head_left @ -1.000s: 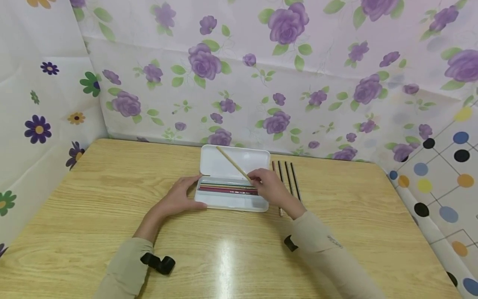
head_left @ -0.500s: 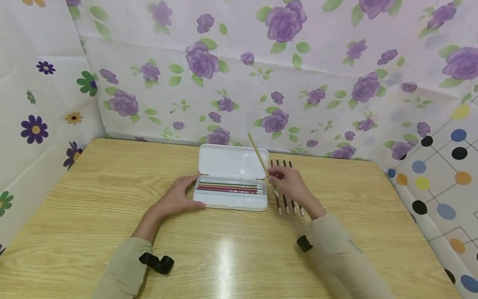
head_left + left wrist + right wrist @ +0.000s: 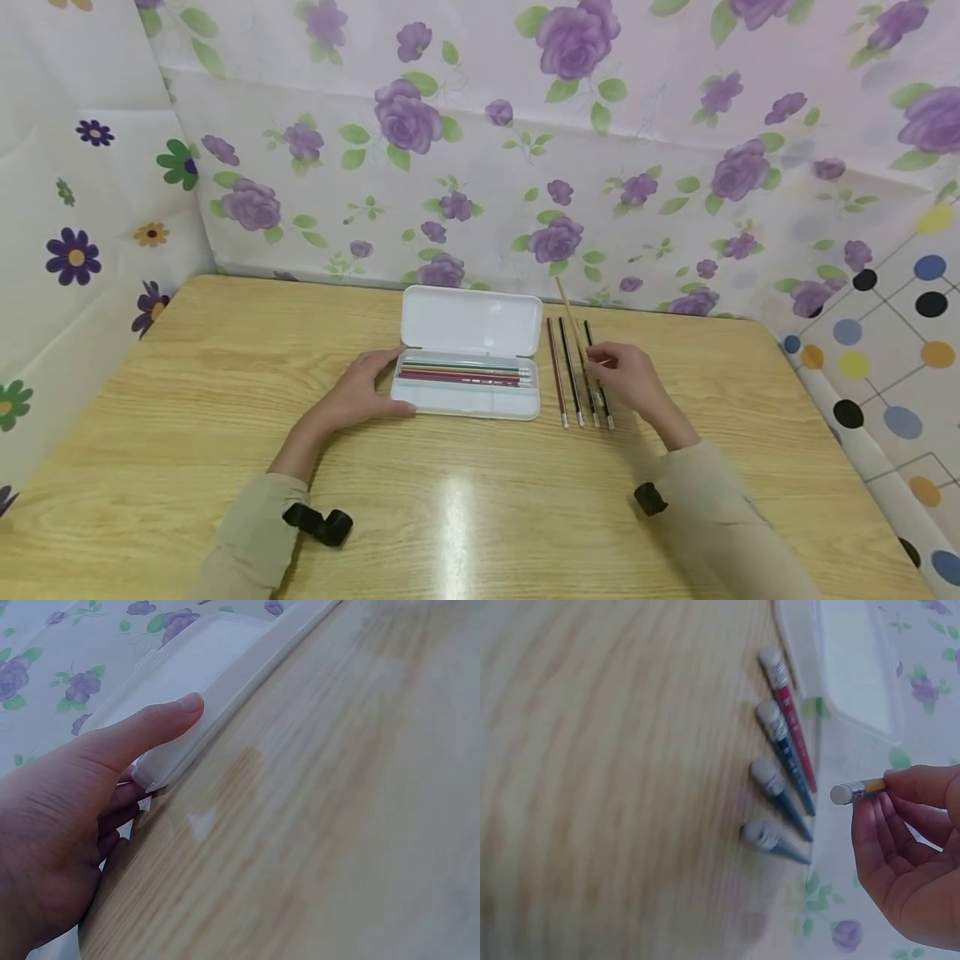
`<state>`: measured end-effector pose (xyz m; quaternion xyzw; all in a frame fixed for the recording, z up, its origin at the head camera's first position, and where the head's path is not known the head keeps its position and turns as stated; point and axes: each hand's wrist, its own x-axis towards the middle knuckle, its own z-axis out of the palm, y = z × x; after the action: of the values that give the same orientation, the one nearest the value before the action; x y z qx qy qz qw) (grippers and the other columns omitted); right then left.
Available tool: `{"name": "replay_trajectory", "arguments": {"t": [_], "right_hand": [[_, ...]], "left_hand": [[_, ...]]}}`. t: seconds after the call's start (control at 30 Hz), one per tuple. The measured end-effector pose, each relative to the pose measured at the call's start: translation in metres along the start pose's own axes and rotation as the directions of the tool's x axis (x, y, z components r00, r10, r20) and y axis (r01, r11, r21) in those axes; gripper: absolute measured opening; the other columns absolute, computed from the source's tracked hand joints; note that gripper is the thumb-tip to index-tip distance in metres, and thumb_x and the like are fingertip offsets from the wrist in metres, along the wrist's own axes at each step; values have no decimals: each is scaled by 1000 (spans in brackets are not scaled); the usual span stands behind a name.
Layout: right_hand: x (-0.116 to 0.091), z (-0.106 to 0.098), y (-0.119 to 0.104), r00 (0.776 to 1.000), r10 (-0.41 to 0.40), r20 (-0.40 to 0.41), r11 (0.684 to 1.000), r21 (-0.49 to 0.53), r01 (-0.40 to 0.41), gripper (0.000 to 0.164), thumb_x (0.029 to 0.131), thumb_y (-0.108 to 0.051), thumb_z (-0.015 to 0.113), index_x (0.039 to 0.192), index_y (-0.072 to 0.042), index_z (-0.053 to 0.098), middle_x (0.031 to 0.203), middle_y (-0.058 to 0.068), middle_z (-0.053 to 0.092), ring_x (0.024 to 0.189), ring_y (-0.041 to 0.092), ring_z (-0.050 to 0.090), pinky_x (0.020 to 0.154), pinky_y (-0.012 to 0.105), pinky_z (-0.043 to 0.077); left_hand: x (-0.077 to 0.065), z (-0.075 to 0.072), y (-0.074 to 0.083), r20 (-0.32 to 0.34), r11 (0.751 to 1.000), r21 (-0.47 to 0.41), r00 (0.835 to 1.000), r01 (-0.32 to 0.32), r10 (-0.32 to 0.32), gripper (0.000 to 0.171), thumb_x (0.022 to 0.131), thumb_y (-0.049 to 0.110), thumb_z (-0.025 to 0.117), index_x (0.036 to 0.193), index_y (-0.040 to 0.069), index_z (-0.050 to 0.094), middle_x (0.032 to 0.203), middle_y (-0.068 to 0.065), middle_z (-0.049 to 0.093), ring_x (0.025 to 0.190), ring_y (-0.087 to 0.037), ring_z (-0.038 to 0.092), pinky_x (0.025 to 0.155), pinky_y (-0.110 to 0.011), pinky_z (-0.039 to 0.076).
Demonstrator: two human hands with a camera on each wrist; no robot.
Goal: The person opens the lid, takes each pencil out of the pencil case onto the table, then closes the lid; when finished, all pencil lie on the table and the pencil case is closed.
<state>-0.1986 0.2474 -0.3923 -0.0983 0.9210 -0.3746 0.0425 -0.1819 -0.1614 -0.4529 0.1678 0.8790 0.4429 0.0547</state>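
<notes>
A white pencil case lies open at the middle of the table, its lid tipped back toward the wall. Several coloured pencils lie side by side in its tray, eraser ends to the right. My left hand grips the case's left end, thumb along the front side and fingers behind. Between thumb and fingertips, my right hand pinches a yellow pencil with a white eraser. That pencil slants over a row of dark pencils and one dark red pencil right of the case.
The wooden table ends at the back against a flowered sheet. Dotted cloth hangs at the right, and another flowered cloth at the left. Each sleeve carries a black wrist camera.
My right hand has carried the yellow pencil rightward from over the case to over the loose pencils, turning it more upright in the head view. The left hand stays at the case.
</notes>
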Motion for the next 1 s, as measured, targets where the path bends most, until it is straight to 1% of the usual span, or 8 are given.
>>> {"name": "replay_trajectory", "arguments": {"t": [0.17, 0.37, 0.5, 0.6, 0.7, 0.8, 0.93, 1.0], "right_hand": [[-8, -7, 13, 999, 28, -34, 999, -29, -29, 35, 97, -8, 56, 126, 11, 56, 109, 24, 63, 91, 33, 64, 68, 36, 56], [-15, -13, 22, 996, 69, -65, 992, -105, -75, 32, 95, -6, 57, 121, 14, 59, 104, 25, 65, 91, 35, 63, 69, 37, 54], [-18, -13, 26, 993, 107, -53, 986, -123, -113, 31, 96, -5, 57, 119, 15, 60, 102, 25, 66, 81, 29, 64, 64, 33, 52], [-19, -11, 29, 991, 125, -41, 986, -107, -128, 30, 95, -4, 56, 117, 16, 60, 100, 25, 66, 72, 25, 64, 60, 31, 52], [-18, -9, 30, 991, 132, -36, 985, -108, -135, 29, 94, -3, 57, 115, 16, 61, 98, 25, 67, 69, 22, 64, 60, 30, 53], [-17, -5, 30, 990, 138, -32, 982, -127, -141, 27, 93, -2, 58, 113, 16, 62, 97, 25, 67, 72, 23, 65, 61, 31, 54], [-15, -1, 27, 991, 130, -28, 977, -169, -133, 26, 90, 0, 59, 110, 16, 63, 96, 24, 67, 81, 30, 65, 70, 40, 54], [-14, 0, 28, 992, 123, -26, 975, -181, -126, 25, 90, 0, 59, 109, 16, 63, 96, 24, 66, 81, 31, 64, 71, 41, 54]], "left_hand": [[1, 0, 0, -2, 1000, -1, 1000, -12, 12, 100, 71, 40, 85, 150, 5, 35, 148, -18, 37, 136, -39, 26, 108, -60, 20], [1, 0, 1, -3, 1000, -5, 1000, -11, 11, 100, 70, 40, 86, 149, 5, 35, 147, -18, 38, 136, -38, 26, 108, -59, 20], [1, 0, 0, -3, 1000, -6, 1000, -5, 5, 100, 71, 40, 86, 150, 5, 35, 148, -18, 37, 136, -39, 25, 108, -60, 21], [1, 0, 0, -3, 1000, -6, 1000, -6, 6, 100, 71, 40, 85, 150, 5, 35, 148, -18, 37, 136, -39, 25, 108, -60, 21], [1, 0, -1, -3, 1000, -11, 1000, -9, 9, 100, 71, 40, 85, 150, 5, 35, 148, -18, 37, 136, -39, 25, 108, -61, 21], [1, 0, -1, -2, 1000, -11, 1000, -11, 11, 100, 71, 40, 85, 150, 5, 35, 148, -18, 37, 137, -39, 25, 108, -61, 20], [1, -1, 0, 0, 1000, -7, 1000, -2, 2, 100, 71, 40, 85, 150, 5, 34, 148, -18, 37, 137, -39, 24, 108, -60, 20], [1, -1, 0, 1, 1000, -5, 1000, 2, -2, 100, 71, 40, 85, 150, 5, 34, 148, -18, 37, 137, -39, 25, 108, -60, 21]]}}
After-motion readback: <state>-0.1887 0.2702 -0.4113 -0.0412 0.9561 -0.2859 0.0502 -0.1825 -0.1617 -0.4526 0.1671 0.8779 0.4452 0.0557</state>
